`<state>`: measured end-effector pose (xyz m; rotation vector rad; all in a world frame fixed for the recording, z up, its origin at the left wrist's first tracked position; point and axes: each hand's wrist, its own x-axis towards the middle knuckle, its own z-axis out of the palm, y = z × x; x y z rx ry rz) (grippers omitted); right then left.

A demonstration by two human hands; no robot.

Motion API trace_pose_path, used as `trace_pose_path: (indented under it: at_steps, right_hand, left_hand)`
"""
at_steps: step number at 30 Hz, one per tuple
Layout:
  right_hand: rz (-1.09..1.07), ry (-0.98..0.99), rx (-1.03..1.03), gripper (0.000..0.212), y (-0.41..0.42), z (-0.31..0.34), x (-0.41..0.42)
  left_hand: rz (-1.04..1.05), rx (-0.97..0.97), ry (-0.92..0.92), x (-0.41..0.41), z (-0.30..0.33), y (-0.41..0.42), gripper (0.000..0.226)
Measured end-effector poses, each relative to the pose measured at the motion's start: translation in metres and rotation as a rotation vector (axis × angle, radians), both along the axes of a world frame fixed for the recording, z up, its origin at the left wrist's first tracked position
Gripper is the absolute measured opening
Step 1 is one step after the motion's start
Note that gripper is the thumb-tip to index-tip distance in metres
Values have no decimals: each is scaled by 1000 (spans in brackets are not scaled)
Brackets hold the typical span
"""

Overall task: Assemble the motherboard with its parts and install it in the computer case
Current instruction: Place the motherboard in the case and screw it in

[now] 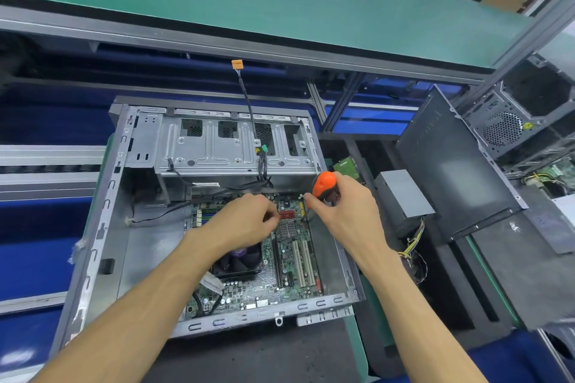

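An open computer case (pixel 130 227) lies on its side on the workbench, and the motherboard (pixel 280 258) sits inside it on the case floor, filling the lower right part of the interior. The right hand (pixel 345 205) grips a screwdriver (pixel 323 185) by its orange and black handle, fingers curled around it, with the dark shaft angled down so the tip meets the board near its upper right corner, just beside the case's right wall. The left hand (pixel 245 218) hovers over the middle of the board with fingers curled in toward the thumb near the red connectors (pixel 287 214); whether it pinches anything small there cannot be told. Below the left wrist the black CPU fan (pixel 239 260) sits on the board, and two white expansion slots (pixel 301 263) run along the right side. A metal drive cage (pixel 224 143) spans the far end of the case, and a black cable with an orange connector (pixel 237 64) rises from it toward the shelf above. To the right of the case stand a grey power supply (pixel 404 196) with yellow and black wires, and a dark side panel (pixel 451 171) leaning upright.
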<state>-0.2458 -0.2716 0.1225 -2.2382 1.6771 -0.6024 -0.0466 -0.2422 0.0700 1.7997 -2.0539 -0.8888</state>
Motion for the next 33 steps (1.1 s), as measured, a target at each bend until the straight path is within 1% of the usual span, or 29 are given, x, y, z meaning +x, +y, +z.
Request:
trace_pose_path:
  at_steps: [13,19,21,23,25,29,33]
  right_hand:
    - [3,80,-25,32,-4,-10,-2]
    - [6,80,-17,34,-4,-12,-2]
    - [-8,64,-22,37,-4,-12,-1]
    - [-37,29,-38,47,-2,-14,1]
    - [-61,-10,-57,53,1,-17,3]
    - [-65,-71,-112,56,4,-21,4]
    - [-42,-87,-139,58,6,-23,2]
  left_hand:
    - [-2,-33,3,1,-5,-2,23]
    - [-2,-31,15,2,-6,-2,22]
    - [-2,-26,19,2,-7,-2,22]
    - [-2,-23,24,2,-7,-3,22]
    - [-1,-22,21,2,-7,-3,22]
    - [-1,-23,14,2,-7,-3,22]
    - [-4,-25,8,2,-6,-2,23]
